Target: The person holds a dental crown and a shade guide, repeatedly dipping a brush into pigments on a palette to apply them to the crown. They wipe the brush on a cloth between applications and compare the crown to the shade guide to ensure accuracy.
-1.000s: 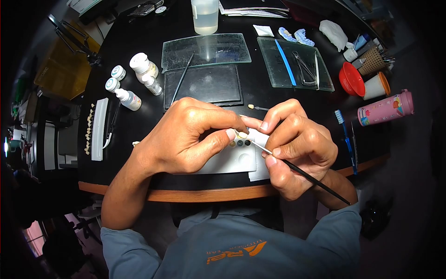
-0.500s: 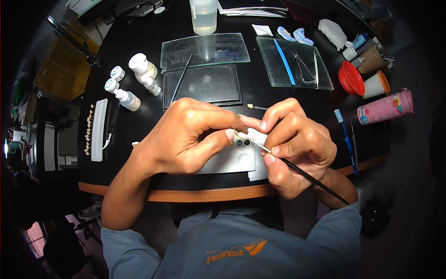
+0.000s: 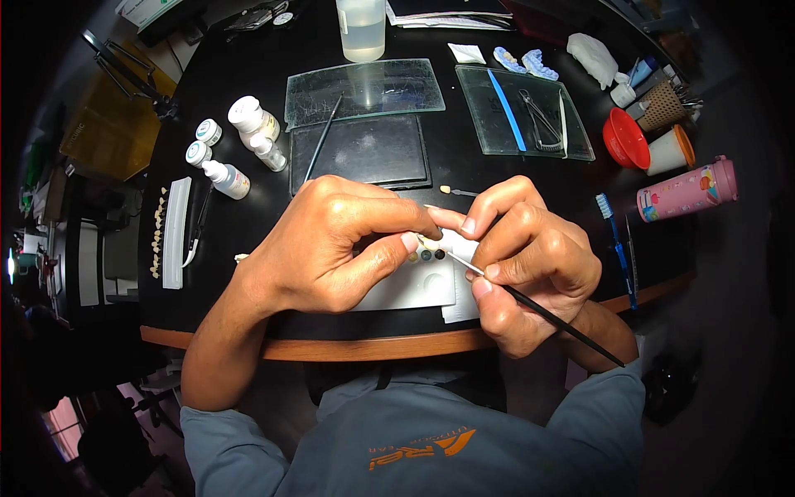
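Observation:
My left hand pinches a small cream piece, apparently a dental crown, between thumb and index finger; the fingertips hide part of it. In my right hand is a slim paintbrush with a black handle, gripped pencil-like, its pale tip pointing up-left close beside the crown. One finger of the right hand reaches over to the left fingertips and appears to touch them. Beneath both hands lies a white palette with small wells of coloured paste, next to a white paper sheet.
Two glass slabs lie farther back, the right one carrying a blue tool and tweezers. White bottles and a tooth shade guide stand left. A red bowl, pink flask and blue toothbrush are right.
The crown has turned or tilted slightly between the left fingers, so less of it shows. The brush tip has shifted very little; both hands stay in nearly the same place.

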Action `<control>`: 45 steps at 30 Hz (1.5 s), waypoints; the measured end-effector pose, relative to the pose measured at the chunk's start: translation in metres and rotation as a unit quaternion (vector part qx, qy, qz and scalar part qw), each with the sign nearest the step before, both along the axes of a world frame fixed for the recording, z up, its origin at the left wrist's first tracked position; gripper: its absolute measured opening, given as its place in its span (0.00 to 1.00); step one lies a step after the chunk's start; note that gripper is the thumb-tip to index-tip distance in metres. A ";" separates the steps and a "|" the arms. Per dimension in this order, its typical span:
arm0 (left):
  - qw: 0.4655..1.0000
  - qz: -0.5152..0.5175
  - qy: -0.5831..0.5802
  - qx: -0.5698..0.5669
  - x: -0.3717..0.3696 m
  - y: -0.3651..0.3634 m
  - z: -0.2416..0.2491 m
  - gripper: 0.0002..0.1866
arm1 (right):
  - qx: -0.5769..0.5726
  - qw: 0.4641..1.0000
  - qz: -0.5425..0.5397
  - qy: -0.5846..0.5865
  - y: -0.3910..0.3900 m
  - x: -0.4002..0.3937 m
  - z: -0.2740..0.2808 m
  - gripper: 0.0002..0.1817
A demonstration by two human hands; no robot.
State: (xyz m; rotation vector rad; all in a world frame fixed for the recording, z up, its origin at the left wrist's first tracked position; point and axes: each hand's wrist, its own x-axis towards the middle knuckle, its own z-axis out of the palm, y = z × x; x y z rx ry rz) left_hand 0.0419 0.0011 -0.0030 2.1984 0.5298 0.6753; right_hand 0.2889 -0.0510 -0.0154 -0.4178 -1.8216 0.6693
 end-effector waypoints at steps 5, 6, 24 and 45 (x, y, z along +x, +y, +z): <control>1.000 -0.003 -0.001 0.008 0.000 0.001 0.001 0.18 | -0.005 1.000 0.015 -0.015 -0.001 0.002 0.000 0.05; 1.000 -0.002 -0.001 0.008 0.000 0.001 0.001 0.17 | -0.006 1.000 0.013 -0.016 -0.001 0.002 0.001 0.05; 1.000 0.003 -0.021 0.007 0.002 -0.001 -0.001 0.18 | 0.009 1.000 -0.017 0.012 -0.001 -0.004 0.003 0.08; 0.999 0.017 -0.016 0.039 0.002 -0.002 -0.004 0.16 | 0.012 0.999 -0.027 0.016 -0.002 -0.007 0.002 0.10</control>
